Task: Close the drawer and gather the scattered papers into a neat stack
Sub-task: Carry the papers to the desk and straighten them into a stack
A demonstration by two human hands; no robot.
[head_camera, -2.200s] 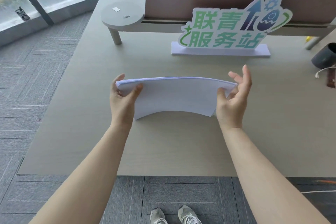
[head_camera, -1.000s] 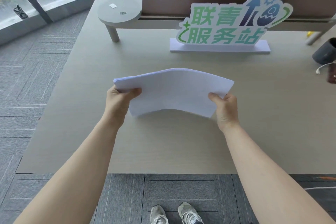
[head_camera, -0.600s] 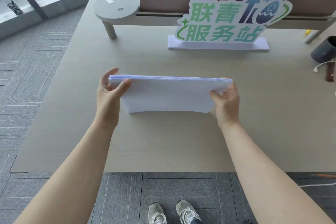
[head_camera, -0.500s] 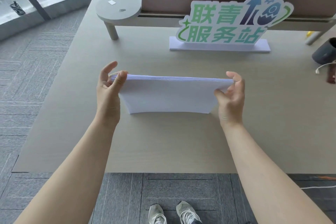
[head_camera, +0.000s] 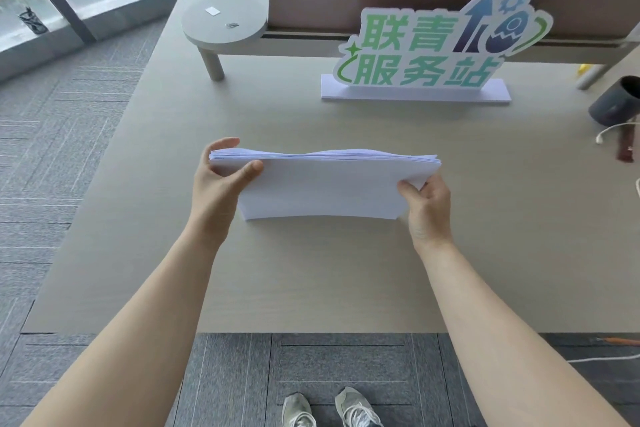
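You are holding the stack of white papers (head_camera: 325, 189) stood on its long lower edge on the desk (head_camera: 311, 270), near the middle of the tabletop. Its long axis runs left to right across your view, and the broad face is turned toward you, with the top leaning slightly away. The upper edges are nearly level, with a slight wave in them, and the lower edge bows up a little off the desk in the middle.

Your left hand (head_camera: 216, 191) is closed around the stack's left end, thumb (head_camera: 247, 175) on the near face and the fingers curled over the top corner behind it. Your right hand (head_camera: 427, 201) pinches the right end lower down, thumb on the near face and the other fingers tucked behind the sheets.

Beyond the papers a green and white sign (head_camera: 426, 48) stands upright on its flat base, facing you. A dark cup (head_camera: 614, 100) lies tipped at the desk's right edge, well apart from the stack.
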